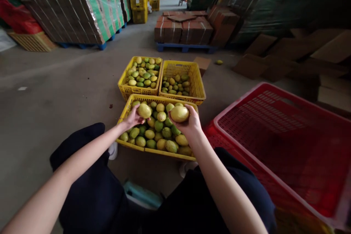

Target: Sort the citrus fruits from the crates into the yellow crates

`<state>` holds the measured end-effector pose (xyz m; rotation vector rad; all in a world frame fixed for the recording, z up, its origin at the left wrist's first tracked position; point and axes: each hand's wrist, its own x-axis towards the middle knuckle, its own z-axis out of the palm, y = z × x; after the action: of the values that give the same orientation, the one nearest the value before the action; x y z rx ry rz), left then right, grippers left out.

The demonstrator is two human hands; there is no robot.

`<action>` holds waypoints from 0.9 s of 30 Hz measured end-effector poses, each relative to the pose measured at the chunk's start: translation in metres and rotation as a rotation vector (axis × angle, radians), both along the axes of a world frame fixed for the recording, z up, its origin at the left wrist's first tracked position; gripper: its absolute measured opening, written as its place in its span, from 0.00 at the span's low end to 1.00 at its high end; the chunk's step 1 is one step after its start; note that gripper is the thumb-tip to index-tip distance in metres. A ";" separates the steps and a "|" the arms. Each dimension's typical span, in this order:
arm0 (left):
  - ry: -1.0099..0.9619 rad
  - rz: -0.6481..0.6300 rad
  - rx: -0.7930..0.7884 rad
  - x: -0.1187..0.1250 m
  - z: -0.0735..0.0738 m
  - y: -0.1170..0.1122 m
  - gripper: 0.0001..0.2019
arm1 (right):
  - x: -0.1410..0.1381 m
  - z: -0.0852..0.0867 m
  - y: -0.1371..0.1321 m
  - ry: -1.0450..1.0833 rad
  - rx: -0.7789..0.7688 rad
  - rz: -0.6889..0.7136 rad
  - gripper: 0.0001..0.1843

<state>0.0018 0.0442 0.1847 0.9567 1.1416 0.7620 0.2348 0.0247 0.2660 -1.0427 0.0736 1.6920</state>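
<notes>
My left hand (134,117) is closed round a yellow-green lemon (144,111), held over the left part of the near yellow crate (145,149). In my right hand (191,122) lies a larger, paler yellow lemon (179,114), gripped from its right side and from below above the same crate. Many green and yellow lemons (158,125) fill that crate beneath both hands. Behind it stand two more yellow crates: the left crate (124,89) is full of lemons, while the right crate (199,82) has a lower layer of mostly green ones.
A large red crate (238,98) stands close on my right. Flattened cardboard (257,64) lies behind it, and a loose lemon (218,62) is on the floor. Bundled cartons (182,31) sit on a blue pallet ahead. Wrapped stacks (90,3) and yellow crates (138,0) rise further left.
</notes>
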 end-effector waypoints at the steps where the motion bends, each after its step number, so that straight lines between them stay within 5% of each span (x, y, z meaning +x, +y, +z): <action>1: -0.126 0.080 -0.028 0.000 0.009 -0.006 0.35 | -0.006 -0.001 -0.002 -0.010 -0.014 0.050 0.06; 4: -0.217 0.200 -0.101 -0.002 0.028 -0.022 0.33 | -0.022 -0.001 -0.012 -0.022 -0.059 0.306 0.05; 7: -0.272 0.160 -0.163 -0.001 0.036 -0.029 0.34 | -0.032 -0.001 -0.021 -0.046 -0.054 0.556 0.06; 10: -0.369 0.120 -0.159 0.008 0.036 -0.028 0.35 | -0.039 -0.002 -0.026 -0.065 0.039 0.663 0.05; 14: -0.382 0.118 0.015 0.022 0.032 -0.027 0.34 | -0.050 -0.010 -0.024 -0.050 0.148 0.600 0.06; 19: -0.163 0.146 0.282 0.020 0.037 -0.031 0.27 | -0.054 -0.018 -0.015 -0.074 0.172 0.450 0.08; 27: -0.334 -0.128 0.089 0.008 0.054 -0.035 0.35 | -0.042 -0.014 -0.008 -0.191 0.370 0.425 0.14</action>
<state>0.0102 0.0096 0.2382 0.9262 0.7541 0.8381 0.1933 0.0168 0.2521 -0.9740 -0.6007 1.8757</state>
